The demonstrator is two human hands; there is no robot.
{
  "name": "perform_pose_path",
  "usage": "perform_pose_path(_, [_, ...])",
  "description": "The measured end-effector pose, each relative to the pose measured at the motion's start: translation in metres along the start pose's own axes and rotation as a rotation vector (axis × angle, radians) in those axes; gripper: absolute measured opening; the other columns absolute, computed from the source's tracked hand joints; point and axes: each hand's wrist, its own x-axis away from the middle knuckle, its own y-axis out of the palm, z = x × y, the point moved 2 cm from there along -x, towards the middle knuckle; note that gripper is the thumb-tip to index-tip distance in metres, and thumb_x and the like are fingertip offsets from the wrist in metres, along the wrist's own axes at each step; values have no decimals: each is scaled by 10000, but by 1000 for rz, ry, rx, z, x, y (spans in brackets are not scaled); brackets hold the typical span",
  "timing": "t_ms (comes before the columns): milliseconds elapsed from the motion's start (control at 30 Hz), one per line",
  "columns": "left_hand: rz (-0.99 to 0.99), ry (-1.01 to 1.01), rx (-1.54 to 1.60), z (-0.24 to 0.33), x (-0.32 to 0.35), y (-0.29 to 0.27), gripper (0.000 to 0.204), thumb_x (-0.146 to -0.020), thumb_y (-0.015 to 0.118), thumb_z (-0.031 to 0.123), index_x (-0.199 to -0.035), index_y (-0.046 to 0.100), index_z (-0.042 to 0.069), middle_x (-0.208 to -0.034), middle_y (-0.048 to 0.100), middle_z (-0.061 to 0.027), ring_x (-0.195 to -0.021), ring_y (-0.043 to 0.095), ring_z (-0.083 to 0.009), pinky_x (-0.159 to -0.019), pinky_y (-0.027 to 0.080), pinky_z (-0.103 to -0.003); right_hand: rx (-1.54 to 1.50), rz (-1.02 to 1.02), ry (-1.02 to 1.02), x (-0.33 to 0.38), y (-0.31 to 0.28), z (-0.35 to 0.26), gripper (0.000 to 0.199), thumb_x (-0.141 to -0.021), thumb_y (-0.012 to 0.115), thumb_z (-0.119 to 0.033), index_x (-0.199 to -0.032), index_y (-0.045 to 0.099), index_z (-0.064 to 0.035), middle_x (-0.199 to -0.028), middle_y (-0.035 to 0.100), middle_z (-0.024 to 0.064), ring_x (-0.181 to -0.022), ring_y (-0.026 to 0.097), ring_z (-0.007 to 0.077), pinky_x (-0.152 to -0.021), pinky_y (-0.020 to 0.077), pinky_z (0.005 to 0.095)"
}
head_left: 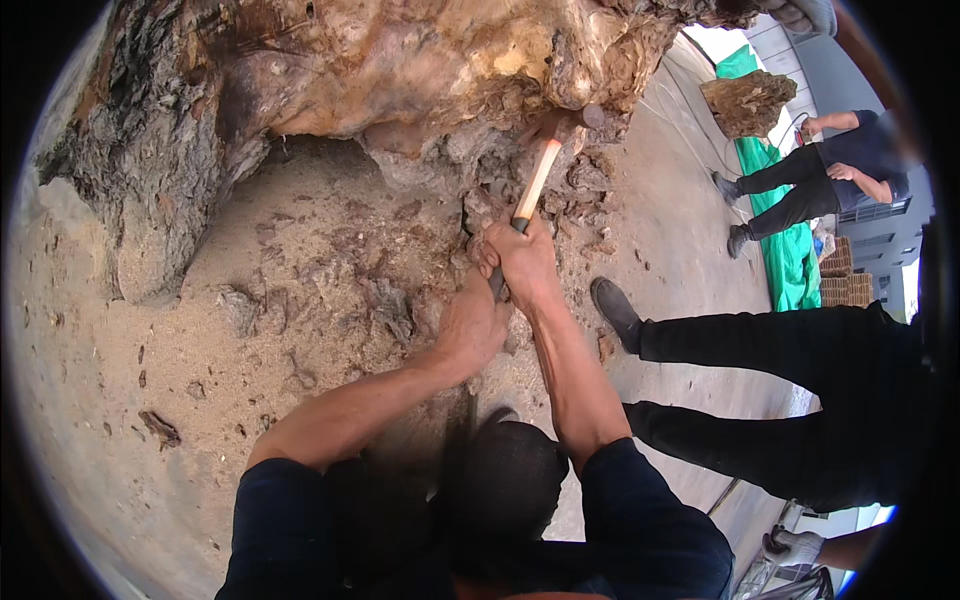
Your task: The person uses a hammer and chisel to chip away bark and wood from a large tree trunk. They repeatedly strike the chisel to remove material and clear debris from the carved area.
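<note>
Both my hands are closed on a hammer (536,185) with a pale wooden shaft, a black grip and a dark metal head. My right hand (522,258) wraps the grip just below the bare wood. Lower down, my left hand (472,325) closes round the end of the grip. The hammer's head is at the crumbly grey-brown underside of a huge gnarled piece of wood (400,75); blur hides whether it touches. Rough dark bark (165,150) covers the wood's left part, while its middle is bare and yellowish-brown.
Wood chips and sawdust (290,270) litter the concrete floor. Close on my right stands a person in black trousers (760,345), a gloved hand (795,547) low in view. Farther off are another person (835,175), a green sheet (790,270), a wood chunk (750,103) and stacked baskets (848,278).
</note>
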Motion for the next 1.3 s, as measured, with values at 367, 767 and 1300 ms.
perform_pose_path(367, [190, 251, -20, -24, -38, -34, 389, -957, 536, 102, -1276, 384, -61, -975, 667, -335, -871, 679, -517, -791, 537, -589, -28, -61, -305, -8, 23, 3, 166, -1029, 625, -68, -976, 467, -70, -711, 540, 18, -651, 548, 119, -642, 501, 298])
perform_pose_path(767, [195, 174, -103, -77, -105, -22, 466, -985, 555, 124, -1388, 383, -35, -1105, 660, -320, -956, 674, -498, -844, 535, -553, -72, -39, -269, -84, 14, 57, 168, -1016, 639, -52, -989, 473, -50, -780, 576, 37, -707, 584, 119, -654, 509, 283])
perform_pose_path(1300, [70, 17, 43, -2, -43, -12, 506, -890, 583, 46, -1314, 369, -128, -883, 665, -334, -821, 682, -517, -756, 539, -581, 101, 1, -28, -33, 3, -10, 178, -996, 605, -23, -890, 467, -57, -682, 532, 33, -582, 530, 129, -541, 479, 317])
